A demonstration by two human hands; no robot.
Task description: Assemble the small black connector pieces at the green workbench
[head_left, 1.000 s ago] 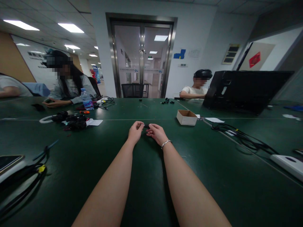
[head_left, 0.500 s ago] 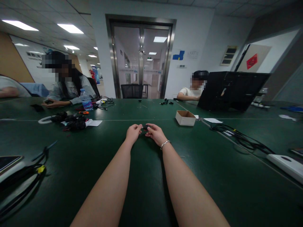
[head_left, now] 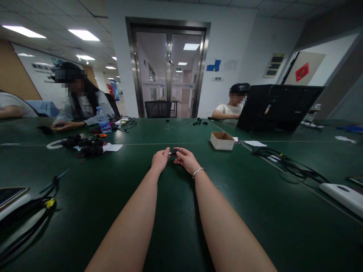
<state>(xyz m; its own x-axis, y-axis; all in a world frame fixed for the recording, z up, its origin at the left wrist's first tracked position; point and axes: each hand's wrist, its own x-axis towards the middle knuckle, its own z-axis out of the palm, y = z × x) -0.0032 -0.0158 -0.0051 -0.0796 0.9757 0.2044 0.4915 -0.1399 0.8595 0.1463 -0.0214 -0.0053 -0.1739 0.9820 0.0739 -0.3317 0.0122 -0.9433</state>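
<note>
Over the green table [head_left: 181, 211], both of my hands meet at a small black piece [head_left: 174, 152] with a shiny metal-looking end on its left side. My right hand [head_left: 185, 160], with a silver bangle [head_left: 198, 172] at the wrist, pinches the black part between thumb and fingers. My left hand [head_left: 160, 159] is closed at the shiny end, its thumb and forefinger pressed together there. The piece is too small to name, and my fingers hide part of it.
A small open box [head_left: 222, 141] stands ahead to the right, near a large black monitor [head_left: 276, 107]. Black cables [head_left: 292, 166] and a white power strip [head_left: 342, 198] lie right. Leftward are black bundled items [head_left: 90, 146], a water bottle [head_left: 103, 121] and looped cables [head_left: 34, 211]. Co-workers sit across.
My left hand has shifted slightly, and more of the piece's shiny end shows between my hands. My right hand stays nearly still.
</note>
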